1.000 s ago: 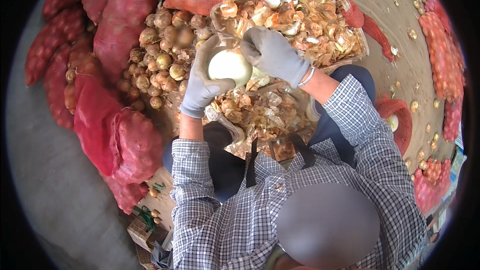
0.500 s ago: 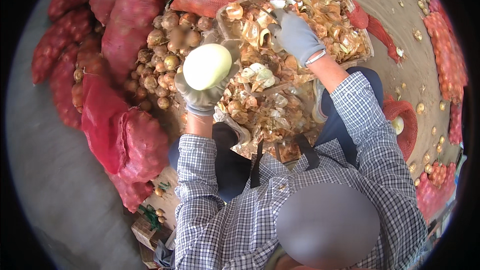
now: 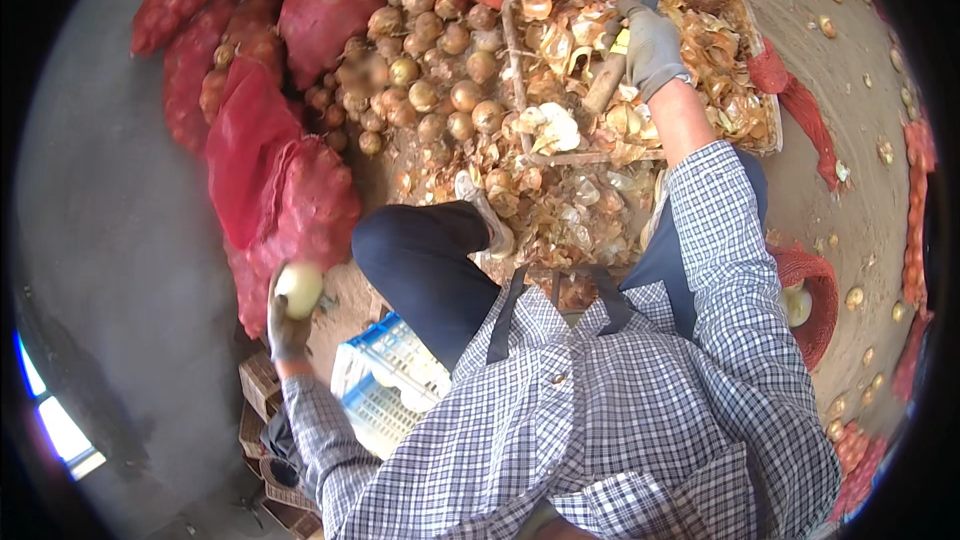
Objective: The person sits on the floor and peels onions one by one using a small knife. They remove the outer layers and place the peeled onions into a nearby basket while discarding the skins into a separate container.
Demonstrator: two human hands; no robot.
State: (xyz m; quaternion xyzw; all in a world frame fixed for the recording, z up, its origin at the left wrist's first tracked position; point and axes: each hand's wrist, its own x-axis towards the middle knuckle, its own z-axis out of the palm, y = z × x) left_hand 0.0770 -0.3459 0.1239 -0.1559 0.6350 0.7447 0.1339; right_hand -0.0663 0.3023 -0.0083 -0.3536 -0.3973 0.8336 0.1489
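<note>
1. The left hand (image 3: pixel 287 325), in a grey knit glove, is grasping a peeled onion (image 3: pixel 299 289) at the lower left of the frame; the onion is smooth, round and pale yellow-white, and the fingers are curling around its lower side.
2. The right hand (image 3: pixel 652 45), also in a grey knit glove, is reaching to the upper right and closing around a knife (image 3: pixel 620 52) with a pale wooden handle and a dark blade tip showing above the glove.
3. The knife is lying over a shallow rectangular wicker tray (image 3: pixel 760 140), which is holding a heap of dry, papery, golden-brown onion skins (image 3: pixel 570 50).
4. A pile of unpeeled onions (image 3: pixel 430 80), round with tan, flaky skins, is sitting just left of the tray at upper centre.
5. Red mesh sacks (image 3: pixel 270 180), bulging and lumpy with onions, are lying along the left and top of the frame, just beside the peeled onion.
6. A blue and white plastic crate (image 3: pixel 385 380) with slotted walls is standing at lower centre, near the left forearm.
7. The sleeves of a checked shirt (image 3: pixel 620 420), finely gridded in blue and white, are covering both arms.
</note>
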